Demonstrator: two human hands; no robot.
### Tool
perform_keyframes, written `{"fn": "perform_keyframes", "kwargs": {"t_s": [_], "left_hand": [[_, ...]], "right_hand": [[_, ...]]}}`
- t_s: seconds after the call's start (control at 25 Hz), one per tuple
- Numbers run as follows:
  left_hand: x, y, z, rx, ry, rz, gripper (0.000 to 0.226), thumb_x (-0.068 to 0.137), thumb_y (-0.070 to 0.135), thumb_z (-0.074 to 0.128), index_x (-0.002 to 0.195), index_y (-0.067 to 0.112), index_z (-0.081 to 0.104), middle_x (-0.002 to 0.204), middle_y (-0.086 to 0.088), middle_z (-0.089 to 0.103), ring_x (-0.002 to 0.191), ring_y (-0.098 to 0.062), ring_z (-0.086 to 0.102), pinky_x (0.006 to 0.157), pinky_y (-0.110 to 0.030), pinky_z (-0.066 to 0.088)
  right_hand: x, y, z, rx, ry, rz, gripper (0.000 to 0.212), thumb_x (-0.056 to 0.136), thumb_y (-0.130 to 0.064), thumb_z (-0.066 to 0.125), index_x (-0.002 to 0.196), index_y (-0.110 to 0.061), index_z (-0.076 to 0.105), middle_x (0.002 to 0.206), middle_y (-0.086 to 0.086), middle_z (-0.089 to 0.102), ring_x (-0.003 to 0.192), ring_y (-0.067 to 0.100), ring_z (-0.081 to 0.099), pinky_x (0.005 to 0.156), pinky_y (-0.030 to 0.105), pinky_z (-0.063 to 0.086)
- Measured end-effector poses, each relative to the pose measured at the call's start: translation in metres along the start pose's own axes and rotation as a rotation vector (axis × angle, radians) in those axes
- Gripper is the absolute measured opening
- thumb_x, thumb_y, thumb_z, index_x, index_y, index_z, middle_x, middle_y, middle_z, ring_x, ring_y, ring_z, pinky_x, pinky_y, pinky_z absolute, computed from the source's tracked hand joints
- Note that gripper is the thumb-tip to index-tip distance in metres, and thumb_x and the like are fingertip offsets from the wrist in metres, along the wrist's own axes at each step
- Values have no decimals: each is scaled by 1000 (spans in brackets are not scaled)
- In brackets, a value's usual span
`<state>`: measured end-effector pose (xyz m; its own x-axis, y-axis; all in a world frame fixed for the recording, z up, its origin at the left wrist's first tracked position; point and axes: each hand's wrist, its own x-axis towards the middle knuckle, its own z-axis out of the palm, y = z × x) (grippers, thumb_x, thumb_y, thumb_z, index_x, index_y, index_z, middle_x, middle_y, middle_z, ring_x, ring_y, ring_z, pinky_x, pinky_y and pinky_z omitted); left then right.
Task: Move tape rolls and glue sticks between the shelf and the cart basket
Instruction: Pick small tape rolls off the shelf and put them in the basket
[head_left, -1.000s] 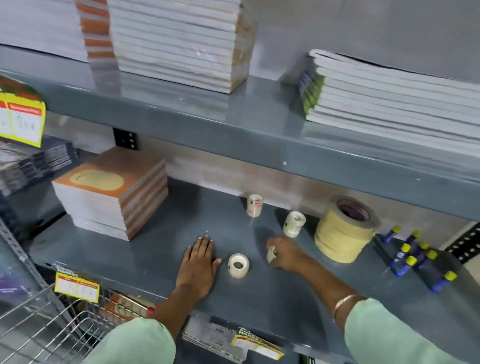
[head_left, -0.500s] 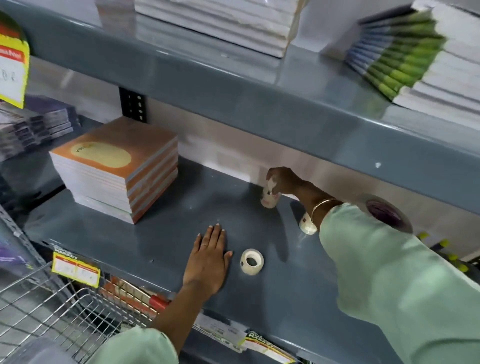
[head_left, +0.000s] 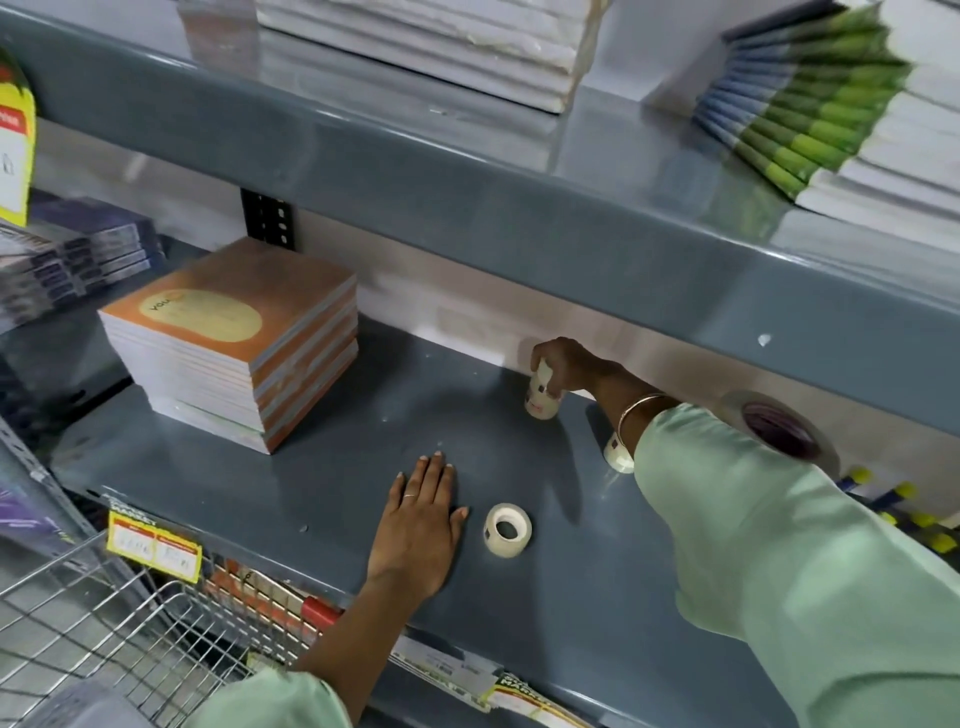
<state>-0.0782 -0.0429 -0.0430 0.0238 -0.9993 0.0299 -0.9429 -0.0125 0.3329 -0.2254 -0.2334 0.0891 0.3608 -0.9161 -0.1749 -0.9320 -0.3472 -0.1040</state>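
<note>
My right hand (head_left: 569, 361) reaches to the back of the grey shelf (head_left: 332, 467), fingers closed on a small white tape roll (head_left: 543, 375) that sits on top of another small roll (head_left: 543, 408). My left hand (head_left: 421, 525) lies flat on the shelf with its fingers apart and nothing in it. A white tape roll (head_left: 508, 530) lies just right of its thumb. One more small roll (head_left: 617, 457) peeks out from behind my right sleeve. A big stack of wide tape (head_left: 779, 434) and several yellow-capped glue sticks (head_left: 906, 491) are at the right. The wire cart basket (head_left: 104, 618) is at the lower left.
A pile of orange notebooks (head_left: 234, 338) stands on the shelf's left part. The upper shelf (head_left: 467, 171) overhangs close above my right hand and carries book stacks (head_left: 831, 114). Yellow price tags (head_left: 153, 545) hang on the shelf's front edge.
My right hand carried a small tape roll from the shelf's front to the back and onto the roll standing there. My left hand stayed flat in place.
</note>
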Motion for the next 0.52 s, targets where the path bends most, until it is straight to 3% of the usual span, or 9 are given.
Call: {"fn": "perform_keyframes", "kwargs": {"t_s": [0.08, 0.2, 0.4, 0.52], "left_hand": [[0, 0, 0, 6, -3, 0, 63, 92, 47, -1, 146, 15, 1, 159, -2, -2, 147, -17, -6, 122, -37, 1], [0, 0, 0, 16, 9, 11, 82, 74, 50, -17, 146, 15, 1, 159, -2, 0, 147, -18, -4, 122, -37, 3], [0, 0, 0, -3, -6, 0, 57, 98, 43, 14, 146, 16, 0, 159, -2, -2, 147, -17, -5, 123, -37, 2], [0, -1, 1, 3, -9, 2, 57, 98, 42, 14, 146, 15, 0, 159, -2, -3, 147, -17, -6, 123, -38, 2]], "right_hand": [[-2, -5, -2, 18, 1, 11, 50, 74, -5, 70, 122, -8, 55, 124, 17, 60, 113, 34, 57, 96, 37, 47], [-7, -13, -8, 42, -23, 48, 54, 78, -3, 67, 129, -6, 49, 130, 19, 55, 119, 36, 52, 99, 37, 44], [-17, -24, -15, -23, -28, 78, 69, 80, -10, 69, 139, -7, 32, 142, 19, 40, 129, 37, 40, 103, 38, 38], [-23, -36, -3, -7, 123, 37, 80, 78, -21, 71, 142, -11, 24, 147, 19, 30, 133, 39, 32, 105, 43, 38]]}}
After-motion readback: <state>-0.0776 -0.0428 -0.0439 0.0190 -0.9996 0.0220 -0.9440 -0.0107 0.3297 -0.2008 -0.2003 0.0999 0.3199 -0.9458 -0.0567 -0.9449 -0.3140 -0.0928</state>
